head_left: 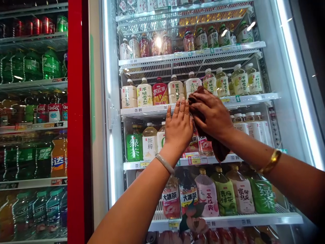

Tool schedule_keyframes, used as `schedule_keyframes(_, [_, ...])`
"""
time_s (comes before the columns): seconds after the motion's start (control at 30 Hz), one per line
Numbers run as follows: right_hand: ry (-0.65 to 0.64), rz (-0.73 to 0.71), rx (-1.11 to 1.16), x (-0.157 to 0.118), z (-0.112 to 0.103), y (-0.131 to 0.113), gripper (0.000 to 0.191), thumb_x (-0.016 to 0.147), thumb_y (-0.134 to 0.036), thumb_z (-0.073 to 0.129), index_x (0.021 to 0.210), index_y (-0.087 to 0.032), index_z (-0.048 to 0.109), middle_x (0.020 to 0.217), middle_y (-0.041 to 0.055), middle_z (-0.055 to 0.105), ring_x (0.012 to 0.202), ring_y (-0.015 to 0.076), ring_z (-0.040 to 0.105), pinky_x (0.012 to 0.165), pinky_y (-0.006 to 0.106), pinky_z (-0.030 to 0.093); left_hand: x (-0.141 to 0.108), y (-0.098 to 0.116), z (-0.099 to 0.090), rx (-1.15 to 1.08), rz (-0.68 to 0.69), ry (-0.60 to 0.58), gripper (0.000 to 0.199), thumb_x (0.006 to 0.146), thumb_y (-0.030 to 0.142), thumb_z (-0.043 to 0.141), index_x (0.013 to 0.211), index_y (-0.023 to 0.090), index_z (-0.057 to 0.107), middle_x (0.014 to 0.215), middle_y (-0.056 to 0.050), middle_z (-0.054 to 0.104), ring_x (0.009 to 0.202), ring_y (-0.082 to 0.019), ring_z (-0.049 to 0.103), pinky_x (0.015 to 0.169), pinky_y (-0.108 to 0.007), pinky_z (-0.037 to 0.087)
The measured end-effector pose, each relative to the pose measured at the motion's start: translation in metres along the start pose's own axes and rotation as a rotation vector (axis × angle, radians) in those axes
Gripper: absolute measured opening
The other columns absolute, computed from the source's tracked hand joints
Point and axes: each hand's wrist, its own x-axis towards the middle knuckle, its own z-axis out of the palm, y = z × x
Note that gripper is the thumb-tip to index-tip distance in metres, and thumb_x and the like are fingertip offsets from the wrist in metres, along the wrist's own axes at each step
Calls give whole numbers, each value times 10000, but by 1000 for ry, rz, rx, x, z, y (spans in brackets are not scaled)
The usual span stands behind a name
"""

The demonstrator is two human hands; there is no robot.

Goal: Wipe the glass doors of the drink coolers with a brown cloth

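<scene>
My left hand (179, 127) lies flat with fingers stretched upward against the clear glass door of a lit drinks fridge, a pale bangle on its wrist. Just right of it, my right hand (214, 113) presses a dark brown cloth (220, 149) to the same glass. Part of the cloth shows above the fingers, and a loose end hangs below the palm. A gold bracelet (273, 161) circles the right wrist. Behind the glass, bottled teas (159, 91) stand in rows, some hidden by my hands.
A red upright frame (80, 135) parts this fridge from another at left, which holds green bottles (50, 62) and cans. White shelves (256, 98) with price tags cross the fridge. A bright light strip (294, 67) runs down the right side. A flower-like picture (194, 223) shows low on the glass.
</scene>
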Motion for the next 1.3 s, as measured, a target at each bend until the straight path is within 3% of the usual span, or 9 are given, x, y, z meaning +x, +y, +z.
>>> schedule_keyframes(0.13, [-59, -132, 11, -22, -17, 11, 236, 950, -276, 675, 1183, -253, 702, 1415, 87, 674, 1433, 327, 557, 1206, 555, 494, -2, 0, -1, -15, -13, 2, 627, 1079, 299, 332, 1669, 90, 291, 1761, -126, 266, 1661, -250, 199, 1378, -520, 129])
schedule_keyframes(0.33, [99, 147, -64, 19, 15, 4, 194, 889, -260, 682, 1079, -256, 722, 1347, 90, 698, 1315, 363, 614, 1154, 611, 507, -1, 1, -2, 0, -50, 0, 631, 1077, 281, 335, 1661, 48, 290, 1762, -153, 256, 1663, -271, 189, 1379, -519, 144])
schedule_keyframes(0.5, [76, 12, -28, 8, 18, -24, 174, 952, -249, 641, 1115, -244, 701, 1332, 92, 707, 1350, 332, 601, 1170, 553, 513, -4, -16, -12, 29, 30, -65, 598, 1095, 277, 282, 1642, 40, 331, 1745, -130, 314, 1643, -241, 263, 1375, -450, 186])
schedule_keyframes(0.63, [-16, -92, 3, -12, -2, -3, 158, 969, -286, 653, 1119, -263, 695, 1324, 90, 707, 1355, 328, 596, 1154, 538, 522, -10, -33, -16, 21, 55, -49, 595, 1098, 290, 284, 1667, 118, 299, 1746, -99, 327, 1647, -212, 246, 1382, -478, 136])
schedule_keyframes(0.73, [46, 55, -63, 5, 3, 11, 127, 917, -283, 694, 1041, -262, 704, 1289, 105, 708, 1251, 358, 626, 1074, 567, 551, -13, -38, -15, 4, -15, -13, 624, 1084, 285, 325, 1672, 81, 269, 1763, -133, 264, 1666, -230, 171, 1383, -481, 121])
schedule_keyframes(0.83, [122, 177, -99, 28, 22, -2, 164, 877, -251, 711, 1041, -257, 706, 1275, 98, 704, 1228, 366, 624, 1078, 597, 544, -14, -36, -13, 5, -142, 26, 646, 1074, 271, 345, 1665, 29, 250, 1769, -179, 215, 1671, -270, 139, 1379, -532, 70])
schedule_keyframes(1.0, [43, -70, 17, 12, 27, -47, 172, 963, -210, 632, 1119, -234, 701, 1279, 100, 719, 1349, 322, 596, 1199, 540, 493, -17, -34, -15, 13, -193, 16, 630, 1067, 233, 341, 1651, 7, 281, 1758, -198, 238, 1657, -287, 211, 1377, -536, 103])
schedule_keyframes(1.1, [-12, -187, 81, -9, 12, -43, 207, 969, -183, 631, 1155, -247, 695, 1297, 82, 724, 1375, 293, 595, 1198, 510, 502, -19, -38, -19, 9, -159, -12, 626, 1067, 243, 351, 1647, 12, 297, 1756, -185, 263, 1656, -271, 215, 1379, -484, 138])
schedule_keyframes(1.3, [61, 52, -47, 19, 22, -26, 151, 949, -286, 666, 1083, -240, 718, 1277, 120, 718, 1268, 363, 628, 1120, 585, 527, -21, -46, -21, -1, -98, -2, 616, 1077, 277, 339, 1647, 42, 314, 1750, -161, 294, 1654, -253, 229, 1379, -467, 159])
